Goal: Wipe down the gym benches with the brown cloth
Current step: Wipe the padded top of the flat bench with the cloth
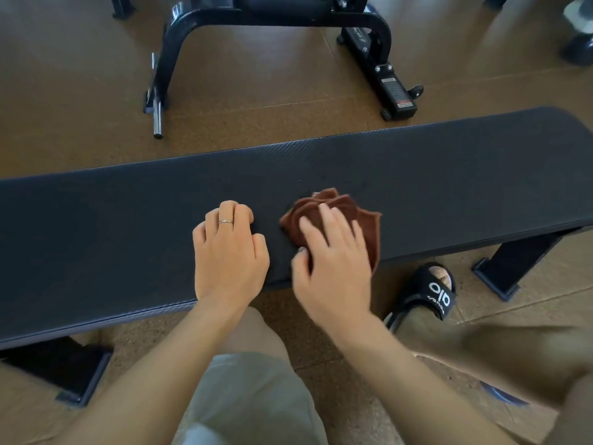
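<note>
Brown cloth [337,216] is laid folded in several layers on the black padded tabletop [128,226] of the gym bench, close to the near edge and slightly right of the middle of its length. One corner of the cloth is draped over the near edge. The right hand [333,261] is pressed flat on top of the cloth, with the fingers extended and spread and the thumb set against the cloth's left side; the cloth is held down rather than gripped. The right hand is slightly blurred.

The left hand [229,248] is rested on the tabletop just beside the cloth, to its left, apart from it. Its fingers are curled under so that the knuckles are raised, and nothing is held in it. A ring [226,221] is worn on one finger.

A black slide sandal [430,290] is seen on the brown floor [80,91] beneath the near edge. A second black equipment frame [272,33] is positioned on the floor beyond the far edge.
</note>
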`<control>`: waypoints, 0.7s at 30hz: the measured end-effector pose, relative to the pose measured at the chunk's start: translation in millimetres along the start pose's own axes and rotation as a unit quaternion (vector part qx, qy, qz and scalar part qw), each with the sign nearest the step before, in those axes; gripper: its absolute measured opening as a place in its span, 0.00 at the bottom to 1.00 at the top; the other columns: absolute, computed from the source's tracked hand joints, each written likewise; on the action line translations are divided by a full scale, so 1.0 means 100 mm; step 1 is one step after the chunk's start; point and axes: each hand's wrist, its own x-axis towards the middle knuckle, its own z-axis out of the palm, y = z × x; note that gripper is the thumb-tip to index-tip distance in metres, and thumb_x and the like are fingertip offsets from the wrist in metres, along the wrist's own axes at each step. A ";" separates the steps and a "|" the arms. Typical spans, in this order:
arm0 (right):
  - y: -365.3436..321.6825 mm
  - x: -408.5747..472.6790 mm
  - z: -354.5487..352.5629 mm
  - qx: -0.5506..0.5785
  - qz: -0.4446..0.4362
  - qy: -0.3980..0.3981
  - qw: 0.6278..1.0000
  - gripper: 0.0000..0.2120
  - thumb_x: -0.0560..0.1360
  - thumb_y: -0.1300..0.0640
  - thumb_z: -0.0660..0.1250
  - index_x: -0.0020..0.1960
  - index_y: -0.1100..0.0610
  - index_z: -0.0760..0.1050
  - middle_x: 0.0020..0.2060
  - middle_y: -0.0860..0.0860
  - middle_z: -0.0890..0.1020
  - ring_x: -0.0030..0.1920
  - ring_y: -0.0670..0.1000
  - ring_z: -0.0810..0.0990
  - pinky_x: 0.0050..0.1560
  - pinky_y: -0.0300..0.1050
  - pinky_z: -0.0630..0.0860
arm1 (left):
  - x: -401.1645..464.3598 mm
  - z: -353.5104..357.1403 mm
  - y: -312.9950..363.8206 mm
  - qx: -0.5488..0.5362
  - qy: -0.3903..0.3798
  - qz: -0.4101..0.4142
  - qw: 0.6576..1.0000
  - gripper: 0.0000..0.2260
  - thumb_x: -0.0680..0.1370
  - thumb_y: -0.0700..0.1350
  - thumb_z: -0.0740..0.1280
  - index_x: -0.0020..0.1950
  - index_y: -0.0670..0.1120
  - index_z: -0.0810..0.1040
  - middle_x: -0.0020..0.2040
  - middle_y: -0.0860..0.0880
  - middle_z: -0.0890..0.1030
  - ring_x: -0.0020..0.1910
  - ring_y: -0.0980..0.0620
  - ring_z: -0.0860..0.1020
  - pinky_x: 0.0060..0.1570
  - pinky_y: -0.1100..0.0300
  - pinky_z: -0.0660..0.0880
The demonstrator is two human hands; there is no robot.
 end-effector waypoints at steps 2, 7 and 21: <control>-0.11 -0.06 0.09 0.011 -0.031 -0.001 0.999 0.20 0.82 0.50 0.59 0.72 0.51 0.75 0.75 0.51 0.73 0.78 0.52 0.66 0.81 0.55 0.58 | 0.01 -0.01 0.02 -0.011 -0.004 -0.009 1.000 0.11 0.77 0.47 0.54 0.56 0.48 0.71 0.59 0.48 0.74 0.60 0.45 0.72 0.64 0.46 0.69; 0.38 0.09 -0.04 0.001 -0.128 -0.003 0.992 0.18 0.83 0.52 0.62 0.71 0.52 0.77 0.73 0.54 0.75 0.75 0.54 0.70 0.78 0.54 0.64 | 0.00 -0.03 0.03 -0.010 -0.011 -0.007 1.000 0.11 0.76 0.45 0.55 0.56 0.47 0.72 0.59 0.48 0.74 0.61 0.44 0.71 0.64 0.46 0.68; -0.01 0.68 0.20 0.033 -0.134 -0.059 0.989 0.19 0.84 0.51 0.57 0.71 0.51 0.76 0.75 0.53 0.72 0.77 0.53 0.67 0.79 0.56 0.61 | 0.03 -0.04 0.02 -0.010 0.002 -0.013 1.000 0.10 0.76 0.43 0.56 0.55 0.46 0.73 0.57 0.48 0.74 0.57 0.45 0.73 0.61 0.46 0.69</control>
